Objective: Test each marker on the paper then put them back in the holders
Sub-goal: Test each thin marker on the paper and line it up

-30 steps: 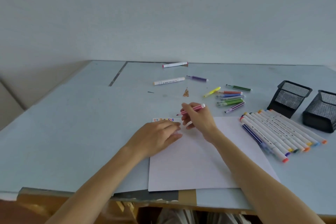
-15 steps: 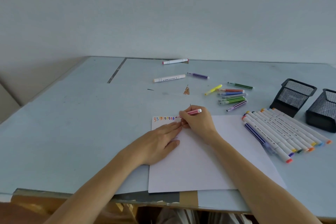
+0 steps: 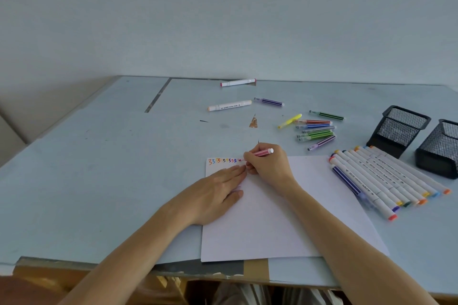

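Observation:
A white sheet of paper (image 3: 285, 218) lies on the pale blue table, with a row of small coloured marks (image 3: 223, 161) along its top left edge. My right hand (image 3: 269, 166) grips a pink marker (image 3: 262, 152), its tip touching the paper at the right end of that row. My left hand (image 3: 218, 190) lies flat on the paper's left side, fingers straight. Two black mesh holders (image 3: 399, 129) (image 3: 440, 148) stand at the right.
Several thick white markers (image 3: 386, 181) lie in a row right of the paper. Several thin striped markers (image 3: 316, 131) are scattered behind it. Two white markers (image 3: 229, 106) (image 3: 238, 82) and a purple one (image 3: 269, 101) lie farther back. The table's front edge (image 3: 148, 267) is close to me.
My right hand brought the pink marker down from above the paper and set its tip at the end of the row of marks. My left hand stayed flat on the sheet.

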